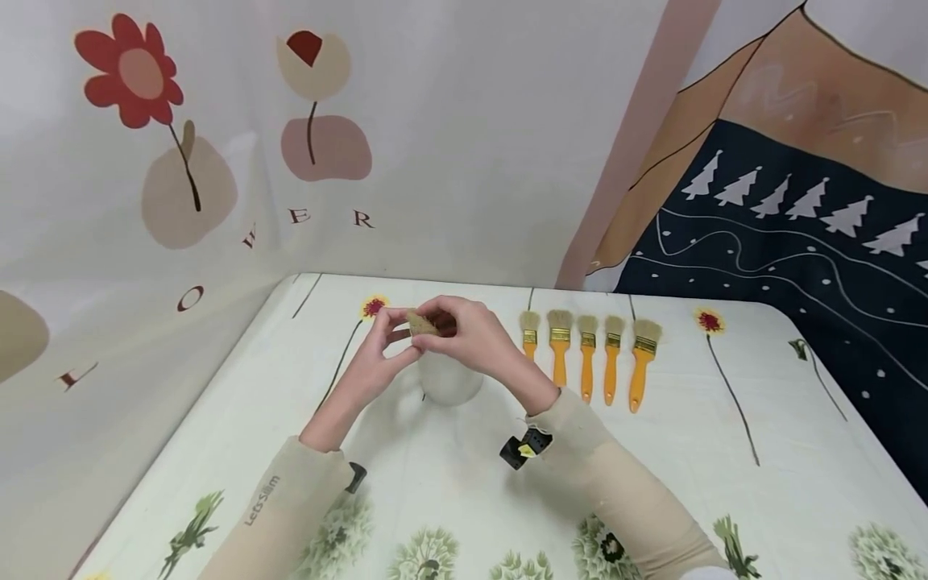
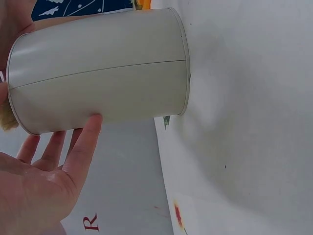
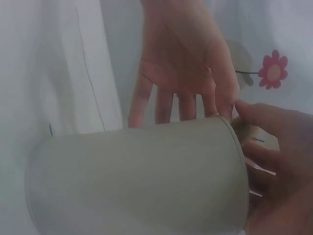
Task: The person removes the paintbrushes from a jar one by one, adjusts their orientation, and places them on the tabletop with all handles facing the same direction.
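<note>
A white cylindrical can (image 1: pixel 451 383) stands upright on the table, partly hidden by both hands in the head view. My right hand (image 1: pixel 467 330) is at its rim and pinches a paintbrush (image 1: pixel 420 324), whose tan bristles stick up there. The brush's handle is hidden. Against the can's side rest the straight, spread fingertips of my left hand (image 2: pixel 54 176). Its thumb (image 3: pixel 226 90) lies close to the rim in the right wrist view.
To the right of the can lies a row of several paintbrushes (image 1: pixel 611 362) with orange handles, bristles pointing away. The white tablecloth (image 1: pixel 239 435) carries printed flowers. A printed curtain (image 1: pixel 464 145) hangs behind the table.
</note>
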The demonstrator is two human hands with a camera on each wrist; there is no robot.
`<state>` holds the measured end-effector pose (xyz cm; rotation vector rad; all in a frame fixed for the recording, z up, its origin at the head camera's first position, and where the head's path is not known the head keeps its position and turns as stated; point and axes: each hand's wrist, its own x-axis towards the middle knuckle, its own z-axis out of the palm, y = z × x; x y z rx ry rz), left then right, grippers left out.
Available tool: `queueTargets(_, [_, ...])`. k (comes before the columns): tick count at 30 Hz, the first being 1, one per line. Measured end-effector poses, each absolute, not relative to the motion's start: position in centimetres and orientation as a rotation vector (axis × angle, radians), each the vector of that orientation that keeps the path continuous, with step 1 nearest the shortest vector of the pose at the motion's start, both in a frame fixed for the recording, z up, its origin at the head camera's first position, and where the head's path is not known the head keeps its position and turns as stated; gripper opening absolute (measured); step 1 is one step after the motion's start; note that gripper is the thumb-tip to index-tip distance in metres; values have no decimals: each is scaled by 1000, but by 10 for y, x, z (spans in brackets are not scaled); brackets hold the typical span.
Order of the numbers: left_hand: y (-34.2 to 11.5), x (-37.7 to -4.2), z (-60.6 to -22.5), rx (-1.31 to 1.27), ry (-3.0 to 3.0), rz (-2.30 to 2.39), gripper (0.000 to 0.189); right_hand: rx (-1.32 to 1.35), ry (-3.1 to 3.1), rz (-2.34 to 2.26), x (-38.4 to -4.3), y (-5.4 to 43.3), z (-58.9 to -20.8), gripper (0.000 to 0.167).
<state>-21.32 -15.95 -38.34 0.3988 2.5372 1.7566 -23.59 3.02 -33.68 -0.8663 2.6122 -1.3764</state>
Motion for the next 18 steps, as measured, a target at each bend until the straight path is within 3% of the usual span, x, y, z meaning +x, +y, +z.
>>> queueTargets(12, [-158, -215, -386, 395, 2528, 1787, 49, -919, 2831, -1399, -235, 35, -341, 9])
queueTargets(18, [-157, -215, -385, 413, 2546, 1793, 51, -887, 2906, -1493, -237, 46, -338, 10])
